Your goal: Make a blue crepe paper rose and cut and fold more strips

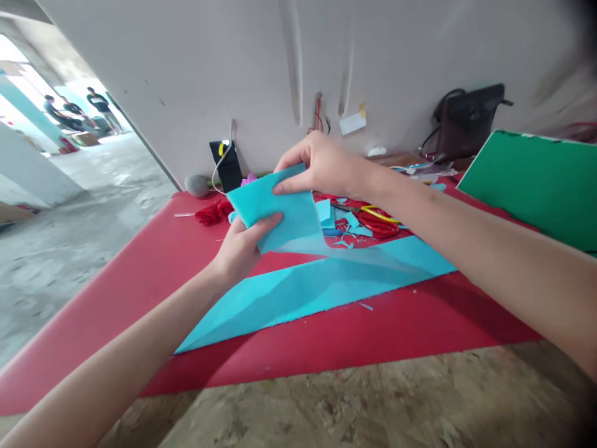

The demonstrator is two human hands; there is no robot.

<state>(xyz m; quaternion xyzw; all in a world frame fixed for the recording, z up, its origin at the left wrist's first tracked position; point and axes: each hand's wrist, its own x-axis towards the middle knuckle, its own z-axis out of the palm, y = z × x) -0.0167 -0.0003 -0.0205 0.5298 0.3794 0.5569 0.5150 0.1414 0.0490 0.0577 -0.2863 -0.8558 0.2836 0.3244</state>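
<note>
Both my hands hold a blue sheet point(284, 218), perhaps paper or thin fabric, raised above the work surface. My left hand point(240, 249) grips its lower left side, thumb across the front. At the upper right edge, my right hand point(317, 165) pinches the sheet between thumb and fingers. Below lies a long blue strip point(298, 289), spread slantwise over a red covering point(326, 336). Behind the held sheet are small blue scraps point(357, 227) and scissors with yellow handles point(380, 214).
Red rolled flowers point(209, 213) lie to the left, near a black phone point(226, 165) with a white cable. A green board point(536, 186) stands at the right, before a dark bag point(469, 124). Several people point(100, 102) are far off at the left, across a grey floor point(107, 174).
</note>
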